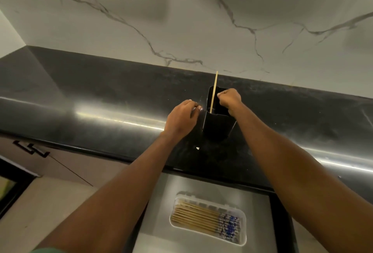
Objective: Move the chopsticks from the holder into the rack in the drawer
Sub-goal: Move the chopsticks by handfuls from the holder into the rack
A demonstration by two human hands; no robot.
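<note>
**Last chopstick in the holder, rack nearly full**

The right hand (pixel 229 98) sits curled at the mouth of the holder (pixel 219 123), knuckles up, fingertips at the rim just beside the single chopstick (pixel 214 92). Whether the fingers already pinch the stick or only close toward it cannot be told; the fist hides the contact. The hand is there, I judge, to draw the stick straight up and out.

The left hand (pixel 181 117) is loosely clenched just left of the holder, its fingertips near the upper wall. It holds nothing that can be seen, and touch with the holder is uncertain. Its place suggests bracing, so the tall, narrow holder does not tip as the stick is lifted.

The chopstick stands nearly upright, leaning against the holder's left inner side, its pale upper end well above the rim. No other stick shows inside, though the dark interior hides the bottom.

The holder stands on the black counter (pixel 101 99), directly behind the open drawer (pixel 161 212), which makes the carry short. In the drawer, the white rack (pixel 243 230) holds a row of chopsticks (pixel 197 217) laid side by side, pale ends to the left and blue-patterned ends to the right, so the next one should probably lie the same way.

No brand, label or writing can be read anywhere; the blue marks on the sticks are pattern, too small to make out.
</note>
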